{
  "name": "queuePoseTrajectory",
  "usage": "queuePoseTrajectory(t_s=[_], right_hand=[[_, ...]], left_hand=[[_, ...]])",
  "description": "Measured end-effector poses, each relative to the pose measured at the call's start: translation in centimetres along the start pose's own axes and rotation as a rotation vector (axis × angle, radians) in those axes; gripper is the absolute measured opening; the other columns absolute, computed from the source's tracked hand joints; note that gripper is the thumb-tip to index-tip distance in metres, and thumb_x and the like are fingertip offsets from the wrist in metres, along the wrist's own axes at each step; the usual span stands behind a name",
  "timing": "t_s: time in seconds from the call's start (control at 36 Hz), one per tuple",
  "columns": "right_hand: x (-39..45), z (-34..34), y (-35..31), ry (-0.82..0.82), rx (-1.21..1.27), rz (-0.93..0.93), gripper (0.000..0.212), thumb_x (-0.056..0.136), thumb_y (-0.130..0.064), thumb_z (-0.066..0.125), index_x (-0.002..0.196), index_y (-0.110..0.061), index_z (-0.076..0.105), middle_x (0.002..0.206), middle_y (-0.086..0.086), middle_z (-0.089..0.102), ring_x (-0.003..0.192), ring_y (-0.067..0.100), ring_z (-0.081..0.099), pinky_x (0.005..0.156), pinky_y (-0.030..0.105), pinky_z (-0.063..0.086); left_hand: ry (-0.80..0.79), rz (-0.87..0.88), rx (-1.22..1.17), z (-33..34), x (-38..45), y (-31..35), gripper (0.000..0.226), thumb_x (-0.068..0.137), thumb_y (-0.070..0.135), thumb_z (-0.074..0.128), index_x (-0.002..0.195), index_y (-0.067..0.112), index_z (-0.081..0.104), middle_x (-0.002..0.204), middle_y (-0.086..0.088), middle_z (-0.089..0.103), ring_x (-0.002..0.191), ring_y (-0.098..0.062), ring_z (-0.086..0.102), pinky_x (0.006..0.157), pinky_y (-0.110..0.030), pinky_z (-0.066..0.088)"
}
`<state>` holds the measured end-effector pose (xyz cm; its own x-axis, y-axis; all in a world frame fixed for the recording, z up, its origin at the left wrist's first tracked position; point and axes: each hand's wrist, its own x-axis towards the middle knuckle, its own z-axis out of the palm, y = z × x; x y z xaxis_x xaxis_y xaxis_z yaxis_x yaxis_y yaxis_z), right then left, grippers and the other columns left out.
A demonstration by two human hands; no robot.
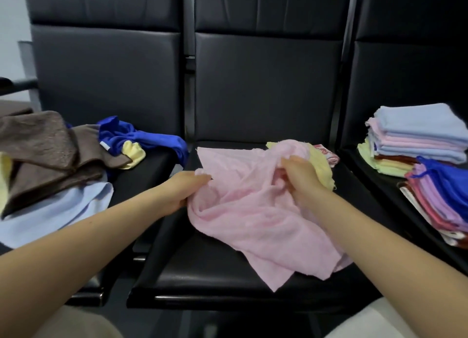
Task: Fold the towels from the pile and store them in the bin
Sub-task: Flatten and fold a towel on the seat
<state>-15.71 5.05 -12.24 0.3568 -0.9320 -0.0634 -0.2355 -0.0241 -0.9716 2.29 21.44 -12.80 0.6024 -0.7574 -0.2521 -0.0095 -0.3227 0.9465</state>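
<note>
My arms are bare from the hands up to where they leave the frame, with no sleeves, watch or rings showing on my left hand (186,188) or right hand (300,175). Pale cream fabric (76,322) covers both my knees at the bottom edge.

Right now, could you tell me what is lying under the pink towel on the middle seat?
A yellow towel shows beneath the pink towel, beside a red-patterned cloth. The rest is covered.
</note>
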Motion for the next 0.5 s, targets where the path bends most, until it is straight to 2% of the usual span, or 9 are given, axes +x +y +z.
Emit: queuePoseTrajectory(t_s=[0.06, 0.11, 0.19, 0.31, 0.36, 0.42, 0.47, 0.5], right_hand=[[0.7, -1.1, -1.0, 0.074, 0.056, -0.061, 0.016, 0.084, -0.026, 0.051, 0.077, -0.02, 0.065, 0.078, 0.005, 0.068, 0.084, 0.031, 0.067, 0.076, 0.041, 0.052], [1.3, -2.7, -1.6, 0.146, 0.131, -0.119, 0.019, 0.086, -0.023, 0.048, 0.084, -0.018, 0.066, 0.085, 0.006, 0.073, 0.086, 0.026, 0.071, 0.083, 0.043, 0.057], [1.8, -6.0, -1.7, 0.283, 0.253, -0.155, 0.021, 0.089, -0.015, 0.044, 0.088, -0.015, 0.065, 0.094, 0.012, 0.073, 0.083, 0.024, 0.072, 0.074, 0.037, 0.059], [3.3, -9.9, -1.1, 0.389, 0.523, -0.095, 0.023, 0.09, -0.009, 0.046, 0.107, -0.013, 0.062, 0.091, 0.008, 0.069, 0.077, 0.019, 0.07, 0.057, 0.024, 0.055], [3.8, -10.7, -0.7, 0.407, 0.587, -0.058, 0.018, 0.09, -0.005, 0.047, 0.098, -0.014, 0.061, 0.081, 0.005, 0.063, 0.069, 0.017, 0.064, 0.049, 0.02, 0.051], [4.5, -11.0, 0.0, 0.392, 0.543, -0.012, 0.015, 0.091, -0.006, 0.048, 0.085, -0.017, 0.057, 0.076, 0.003, 0.058, 0.062, 0.015, 0.057, 0.042, 0.017, 0.045], [5.1, -10.6, 1.0, 0.343, 0.447, 0.047, 0.016, 0.095, -0.013, 0.05, 0.081, -0.019, 0.054, 0.08, 0.004, 0.058, 0.063, 0.014, 0.055, 0.047, 0.02, 0.046], [4.9, -10.3, 1.5, 0.311, 0.403, 0.078, 0.014, 0.095, -0.02, 0.053, 0.081, -0.018, 0.055, 0.086, 0.006, 0.06, 0.066, 0.015, 0.056, 0.055, 0.024, 0.048]], left_hand=[[0.101, 0.087, -0.049, -0.3, 0.0, 0.9, 0.017, 0.093, 0.024, 0.055, 0.092, 0.01, 0.063, 0.115, -0.014, 0.063, 0.09, -0.019, 0.062, 0.079, -0.031, 0.052], [0.185, 0.154, -0.086, -0.9, 0.0, 2.1, 0.02, 0.097, 0.022, 0.049, 0.082, 0.015, 0.06, 0.096, -0.006, 0.064, 0.085, -0.016, 0.059, 0.076, -0.028, 0.047], [0.218, 0.184, -0.2, -1.7, -0.1, 3.3, 0.018, 0.094, 0.02, 0.051, 0.077, 0.016, 0.056, 0.083, 0.0, 0.059, 0.082, -0.016, 0.057, 0.072, -0.026, 0.045], [0.21, 0.159, -0.239, -1.7, 0.3, 3.4, 0.015, 0.095, 0.022, 0.054, 0.081, 0.017, 0.056, 0.087, 0.003, 0.06, 0.081, -0.011, 0.056, 0.08, -0.025, 0.046], [0.173, 0.146, -0.199, -1.3, 0.9, 3.0, 0.015, 0.094, 0.028, 0.055, 0.088, 0.017, 0.062, 0.094, 0.002, 0.064, 0.085, -0.011, 0.058, 0.08, -0.026, 0.046], [0.173, 0.124, -0.136, -0.9, 1.7, 2.3, 0.018, 0.093, 0.029, 0.054, 0.095, 0.015, 0.065, 0.101, 0.001, 0.065, 0.085, -0.01, 0.058, 0.076, -0.024, 0.046], [0.151, 0.086, -0.071, -0.5, 1.6, 1.5, 0.023, 0.092, 0.034, 0.057, 0.101, 0.014, 0.066, 0.105, -0.002, 0.065, 0.088, -0.013, 0.06, 0.078, -0.025, 0.048], [0.137, 0.052, -0.035, -0.4, 1.8, 1.1, 0.032, 0.086, 0.042, 0.06, 0.101, 0.015, 0.067, 0.112, -0.005, 0.065, 0.095, -0.017, 0.062, 0.086, -0.03, 0.05]])
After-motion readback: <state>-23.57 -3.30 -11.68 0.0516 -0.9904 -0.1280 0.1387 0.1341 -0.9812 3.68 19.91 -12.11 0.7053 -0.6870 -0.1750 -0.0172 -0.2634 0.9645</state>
